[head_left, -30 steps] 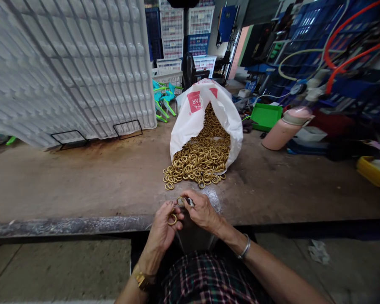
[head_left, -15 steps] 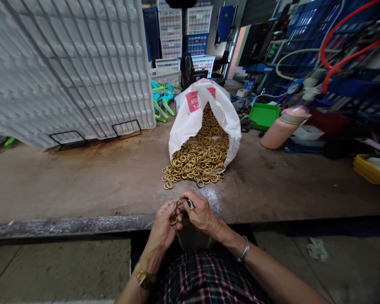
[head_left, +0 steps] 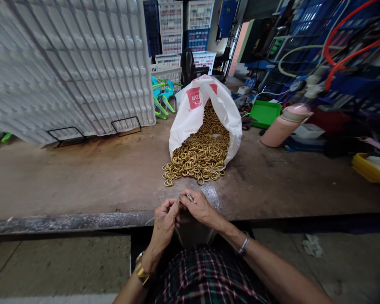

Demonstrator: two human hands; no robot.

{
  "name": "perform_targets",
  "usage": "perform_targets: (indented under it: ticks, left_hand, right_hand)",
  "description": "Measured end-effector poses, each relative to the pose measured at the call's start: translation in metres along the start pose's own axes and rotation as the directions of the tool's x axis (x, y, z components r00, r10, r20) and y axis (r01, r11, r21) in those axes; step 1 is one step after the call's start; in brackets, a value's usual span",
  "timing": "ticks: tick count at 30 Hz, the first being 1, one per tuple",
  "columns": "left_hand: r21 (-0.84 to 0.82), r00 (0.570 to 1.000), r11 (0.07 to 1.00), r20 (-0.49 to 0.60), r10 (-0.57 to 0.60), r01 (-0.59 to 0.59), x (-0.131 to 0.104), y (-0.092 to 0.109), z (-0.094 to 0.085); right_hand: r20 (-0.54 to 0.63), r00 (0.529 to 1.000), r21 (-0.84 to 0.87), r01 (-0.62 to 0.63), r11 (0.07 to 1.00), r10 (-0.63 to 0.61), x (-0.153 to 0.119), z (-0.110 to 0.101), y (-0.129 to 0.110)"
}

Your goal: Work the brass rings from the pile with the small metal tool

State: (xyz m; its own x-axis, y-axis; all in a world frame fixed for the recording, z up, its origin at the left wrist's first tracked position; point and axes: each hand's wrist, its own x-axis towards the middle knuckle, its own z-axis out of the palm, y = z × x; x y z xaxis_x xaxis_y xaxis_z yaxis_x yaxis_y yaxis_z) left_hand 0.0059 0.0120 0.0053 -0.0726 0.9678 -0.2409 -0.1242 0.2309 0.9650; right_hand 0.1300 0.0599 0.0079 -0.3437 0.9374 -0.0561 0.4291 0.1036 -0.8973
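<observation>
My left hand (head_left: pixel 165 221) is closed near the table's front edge, its thumb and fingertips pressed together; what it pinches is mostly hidden by the fingers. Touching it at the fingertips, my right hand (head_left: pixel 200 207) is closed around a small greyish metal object (head_left: pixel 189 197), too small to identify. Beyond both hands, many brass-coloured rings (head_left: pixel 198 158) spill from the mouth of a white plastic bag (head_left: pixel 185 120) with red print. A couple of rings (head_left: pixel 169 182) lie at the near left of the pile.
White ribbed panels (head_left: pixel 91 63) stand at the left on black wire stands (head_left: pixel 66 137). To the right are a green tray (head_left: pixel 265 114), a pink bottle (head_left: pixel 280 130) and a yellow container (head_left: pixel 370 169). Stacked crates (head_left: pixel 171 27) fill the back.
My left hand has turned and closed up; the rings that showed at its fingers are now hidden. My right hand has shifted slightly, still meeting the left. The view has moved a little.
</observation>
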Motion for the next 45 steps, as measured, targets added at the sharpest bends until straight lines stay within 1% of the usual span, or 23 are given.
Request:
perform_targets:
  ticks: [3, 6, 13, 21, 25, 27, 29, 32, 34, 36, 38, 45]
  left_hand:
    - [-0.163, 0.992, 0.981, 0.082, -0.093, 0.106, 0.001, -0.001, -0.002]
    - [-0.235, 0.984, 0.960, 0.126, -0.126, 0.153, 0.001, -0.001, -0.003]
    - [-0.224, 0.983, 0.964, 0.141, -0.115, 0.144, 0.000, 0.001, -0.003]
    - [-0.242, 0.985, 0.960, 0.135, -0.108, 0.139, -0.001, 0.001, -0.002]
    - [-0.264, 0.984, 0.955, 0.147, -0.096, 0.133, -0.002, 0.001, -0.002]
    - [-0.277, 0.985, 0.952, 0.148, -0.089, 0.128, -0.002, 0.001, -0.003]
    - [-0.286, 0.987, 0.950, 0.138, -0.086, 0.123, -0.002, 0.000, -0.003]
    - [-0.286, 0.990, 0.952, 0.115, -0.080, 0.110, -0.002, -0.001, -0.003]
    - [-0.286, 0.992, 0.953, 0.110, -0.070, 0.099, -0.001, -0.002, -0.003]
    - [-0.287, 0.992, 0.954, 0.109, -0.062, 0.091, -0.001, -0.002, -0.003]
    - [-0.282, 0.993, 0.955, 0.106, -0.061, 0.088, -0.001, -0.001, -0.002]
    - [-0.260, 0.994, 0.963, 0.096, -0.047, 0.071, -0.001, -0.004, -0.003]
  right_hand:
    - [-0.029, 1.000, 0.021, -0.003, 1.000, 0.004, 0.001, 0.002, 0.002]
    - [-0.043, 0.999, 0.015, -0.001, 1.000, 0.002, 0.001, 0.002, 0.002]
    - [-0.045, 0.998, -0.005, 0.036, 0.999, -0.036, 0.000, 0.003, -0.002]
    - [-0.033, 0.998, 0.052, 0.058, 0.997, -0.056, 0.000, 0.006, 0.000]
    - [-0.030, 0.999, 0.080, 0.032, 0.996, -0.030, 0.003, 0.007, 0.004]
    - [-0.043, 0.999, 0.019, 0.017, 1.000, -0.016, 0.004, 0.007, 0.006]
    - [-0.047, 0.998, -0.112, 0.024, 0.993, -0.030, 0.002, 0.006, 0.008]
    - [0.021, 0.996, -0.347, 0.084, 0.934, -0.082, -0.004, 0.005, 0.009]
    - [0.077, 0.991, -0.449, 0.135, 0.883, -0.112, -0.008, 0.004, 0.008]
    - [0.108, 0.985, -0.492, 0.168, 0.854, -0.131, -0.010, 0.004, 0.007]
    - [0.117, 0.984, -0.516, 0.175, 0.838, -0.133, -0.010, 0.005, 0.006]
    - [0.131, 0.989, -0.600, 0.138, 0.788, -0.074, -0.008, 0.007, 0.003]
